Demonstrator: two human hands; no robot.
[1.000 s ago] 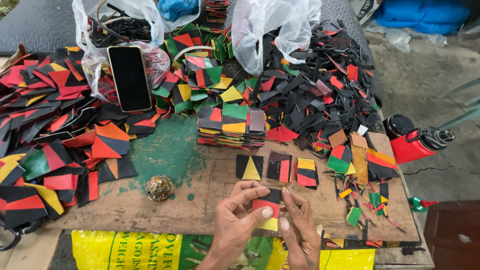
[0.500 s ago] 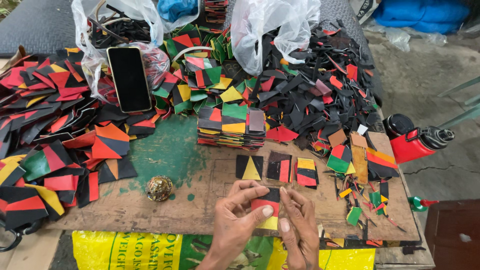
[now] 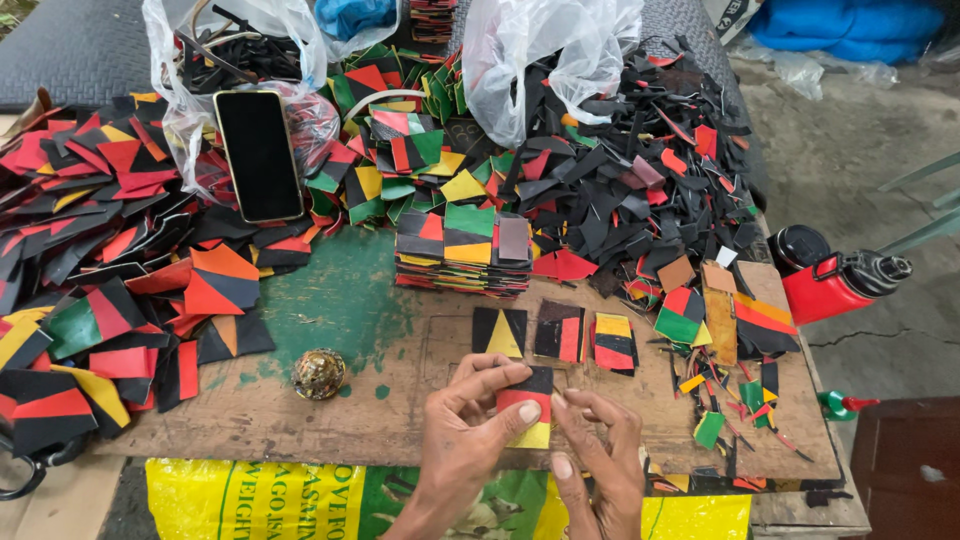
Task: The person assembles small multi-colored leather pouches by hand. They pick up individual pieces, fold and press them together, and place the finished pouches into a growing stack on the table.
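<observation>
Two hands (image 3: 540, 440) hold striped patch (image 3: 527, 408).

Craft workshop — worn wooden workbench (image 3: 400, 400), heaps of coloured offcuts (image 3: 640, 170)

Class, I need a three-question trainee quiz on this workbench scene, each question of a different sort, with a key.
1. True or false: both hands touch the striped patch.
2. Which lies left of the hands on the board? A phone, B brass ball, C red bottle.
3. How many patches lie in the row just beyond the hands?

Key: 1 true; 2 B; 3 three.
</observation>
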